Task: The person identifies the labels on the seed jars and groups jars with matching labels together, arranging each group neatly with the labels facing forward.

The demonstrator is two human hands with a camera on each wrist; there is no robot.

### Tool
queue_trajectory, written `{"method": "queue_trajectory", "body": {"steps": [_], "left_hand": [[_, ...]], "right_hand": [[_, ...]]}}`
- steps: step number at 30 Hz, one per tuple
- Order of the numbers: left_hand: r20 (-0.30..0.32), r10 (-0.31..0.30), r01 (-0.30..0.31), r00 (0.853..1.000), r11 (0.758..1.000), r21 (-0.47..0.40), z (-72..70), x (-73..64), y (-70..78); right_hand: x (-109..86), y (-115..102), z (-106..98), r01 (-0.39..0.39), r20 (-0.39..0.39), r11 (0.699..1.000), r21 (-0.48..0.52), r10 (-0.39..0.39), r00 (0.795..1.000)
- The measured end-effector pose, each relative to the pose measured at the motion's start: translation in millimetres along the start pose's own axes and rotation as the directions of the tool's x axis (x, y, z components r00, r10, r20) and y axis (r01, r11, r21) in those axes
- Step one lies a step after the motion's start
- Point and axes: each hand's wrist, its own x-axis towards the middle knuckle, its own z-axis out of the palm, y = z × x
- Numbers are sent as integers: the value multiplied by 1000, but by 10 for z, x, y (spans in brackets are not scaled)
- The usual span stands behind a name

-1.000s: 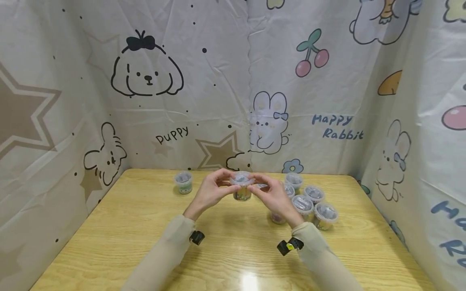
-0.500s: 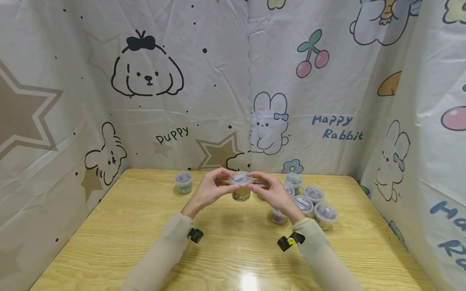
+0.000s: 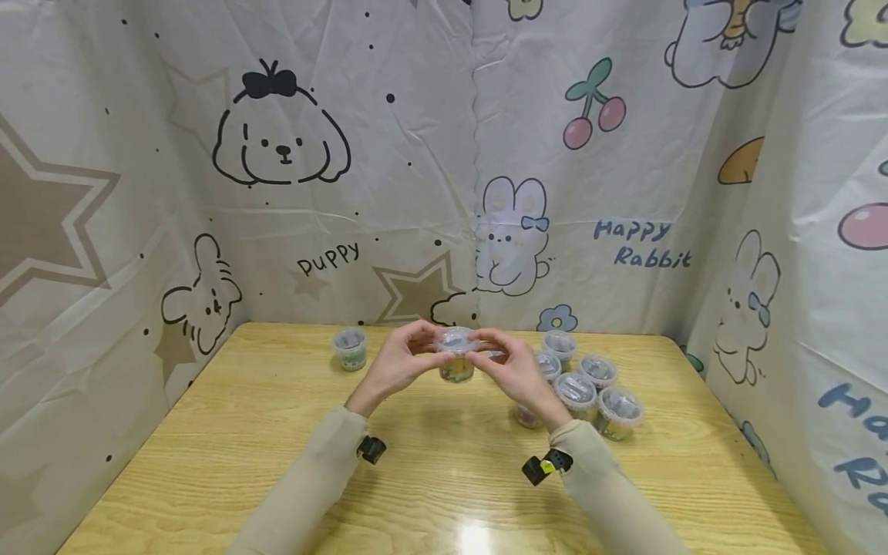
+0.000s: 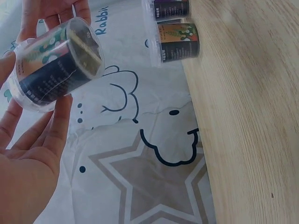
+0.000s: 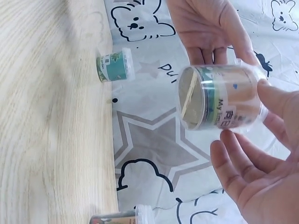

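Item: lidded clear tub [image 3: 456,366] with printed label, held above the worktop [image 3: 277,462]; slightly further left than a second ago, otherwise in the same upright hold. Left hand [image 3: 402,362]: fingers and thumb gripping the tub's left side. Right hand [image 3: 516,371]: fingers and thumb gripping the right side, shifted slightly left with it.

Lone tub [image 3: 350,351]: green label, lid on, rear left of the worktop, unmoved. Tub group [image 3: 575,391]: several, lidded, close together at the right, in place as before; the right hand and its sleeve [image 3: 600,462] partly cover the nearer-left members, so the count is uncertain. Printed cloth [image 3: 416,116]: hanging behind the worktop and at both sides.
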Motion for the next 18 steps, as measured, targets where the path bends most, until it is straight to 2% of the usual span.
{"method": "queue_trajectory", "body": {"steps": [7, 11, 18], "left_hand": [[26, -7, 7, 1000, 1000, 2, -66, 2, 15], [48, -4, 5, 999, 1000, -13, -90, -5, 31], [57, -4, 5, 998, 1000, -18, -100, -11, 30]], "right_hand": [[27, 25, -91, -75, 116, 994, 81, 65, 991], [42, 16, -111, -74, 157, 992, 102, 58, 986], [45, 20, -83, -10, 122, 998, 65, 2, 993]]}}
